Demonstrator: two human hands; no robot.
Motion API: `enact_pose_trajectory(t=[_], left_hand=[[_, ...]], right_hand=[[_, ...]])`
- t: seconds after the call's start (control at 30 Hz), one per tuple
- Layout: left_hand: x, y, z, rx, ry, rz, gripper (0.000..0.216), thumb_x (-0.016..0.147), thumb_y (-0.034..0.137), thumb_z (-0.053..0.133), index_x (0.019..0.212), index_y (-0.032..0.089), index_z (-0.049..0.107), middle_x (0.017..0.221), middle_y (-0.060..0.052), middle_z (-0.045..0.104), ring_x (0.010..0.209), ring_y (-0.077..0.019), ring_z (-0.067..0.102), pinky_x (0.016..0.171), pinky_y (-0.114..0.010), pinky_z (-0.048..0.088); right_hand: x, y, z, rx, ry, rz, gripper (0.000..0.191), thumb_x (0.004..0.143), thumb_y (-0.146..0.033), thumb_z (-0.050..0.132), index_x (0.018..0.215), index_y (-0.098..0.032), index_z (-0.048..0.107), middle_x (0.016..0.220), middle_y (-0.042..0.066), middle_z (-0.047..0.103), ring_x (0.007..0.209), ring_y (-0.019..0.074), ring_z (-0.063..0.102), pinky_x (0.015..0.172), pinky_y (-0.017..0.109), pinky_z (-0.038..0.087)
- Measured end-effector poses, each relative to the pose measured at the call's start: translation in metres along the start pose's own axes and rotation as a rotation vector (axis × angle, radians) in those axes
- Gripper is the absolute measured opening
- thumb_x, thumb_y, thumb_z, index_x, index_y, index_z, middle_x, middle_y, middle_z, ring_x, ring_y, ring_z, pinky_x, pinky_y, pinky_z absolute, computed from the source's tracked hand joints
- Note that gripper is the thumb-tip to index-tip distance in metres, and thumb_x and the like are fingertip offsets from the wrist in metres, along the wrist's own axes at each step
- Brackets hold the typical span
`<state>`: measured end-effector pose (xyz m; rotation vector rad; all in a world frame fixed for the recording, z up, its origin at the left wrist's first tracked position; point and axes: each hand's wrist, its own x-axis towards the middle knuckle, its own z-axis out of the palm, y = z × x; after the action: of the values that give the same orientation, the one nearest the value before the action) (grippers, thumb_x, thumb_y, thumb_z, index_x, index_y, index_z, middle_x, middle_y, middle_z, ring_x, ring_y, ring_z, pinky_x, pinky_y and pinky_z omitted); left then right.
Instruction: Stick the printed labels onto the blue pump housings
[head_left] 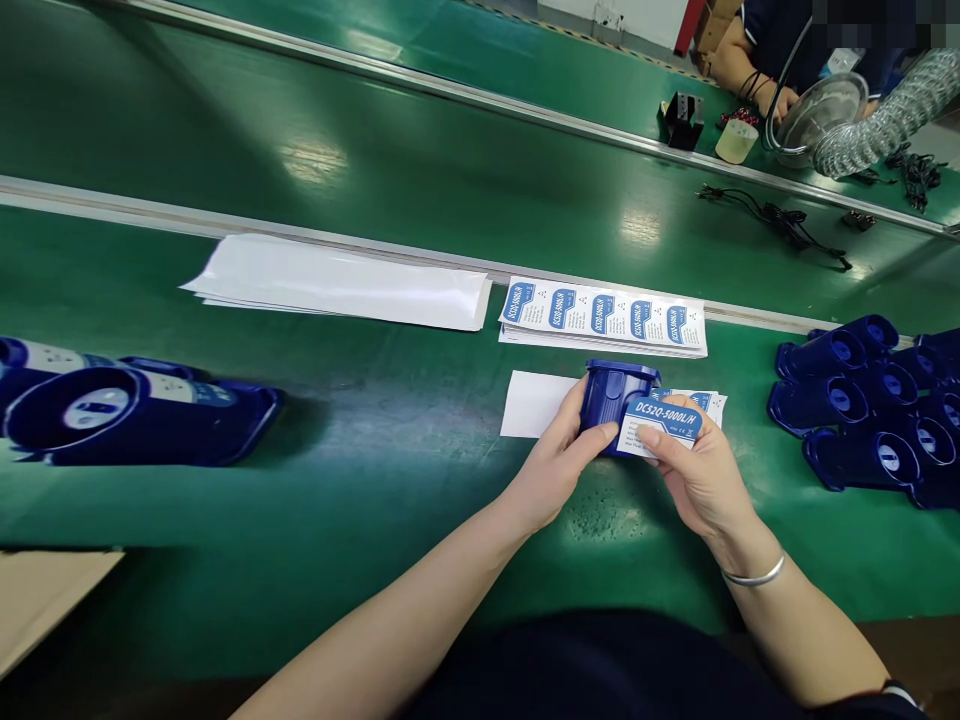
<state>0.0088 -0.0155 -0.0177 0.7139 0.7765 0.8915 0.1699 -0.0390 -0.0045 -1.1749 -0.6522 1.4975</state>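
Observation:
My left hand [559, 450] is closed around the side of a dark blue plastic housing [606, 392], held over the green bench. Between the thumb and fingers of my right hand [697, 470] is a white-and-blue label [664, 424] printed "DC52Q-5000L/H". The label lies against the housing's right side; whether it is stuck down I cannot tell. Beneath both hands lies a label sheet [525, 405], partly covered, with printed labels showing at its right end. Just beyond, a stack of printed label sheets [604, 315] rests on the bench.
White sheets [341, 285] lie left of the label stack. Labelled blue housings [187, 415] stand at left, and several more housings [862, 400] at right. Cardboard [52, 600] is at lower left. Across the rail are black cables [784, 222], a duct hose [892, 120] and a person's hand [780, 102].

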Motion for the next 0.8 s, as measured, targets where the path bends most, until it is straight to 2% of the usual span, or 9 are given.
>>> enact_pose_trajectory(t=[0.8], left_hand=[[-0.0011,0.002,0.0016,-0.001,-0.006,0.008,0.076,0.089,0.037,0.067,0.156,0.023,0.034,0.157,-0.008,0.045,0.147,-0.0346,0.036,0.12,-0.047,0.033]], right_hand=[[0.0002,0.0005,0.0007,0.003,0.02,0.001,0.035,0.069,-0.029,0.093,0.09,-0.024,0.065,0.078,-0.004,0.063,0.067,0.0117,0.053,0.065,0.025,0.044]])
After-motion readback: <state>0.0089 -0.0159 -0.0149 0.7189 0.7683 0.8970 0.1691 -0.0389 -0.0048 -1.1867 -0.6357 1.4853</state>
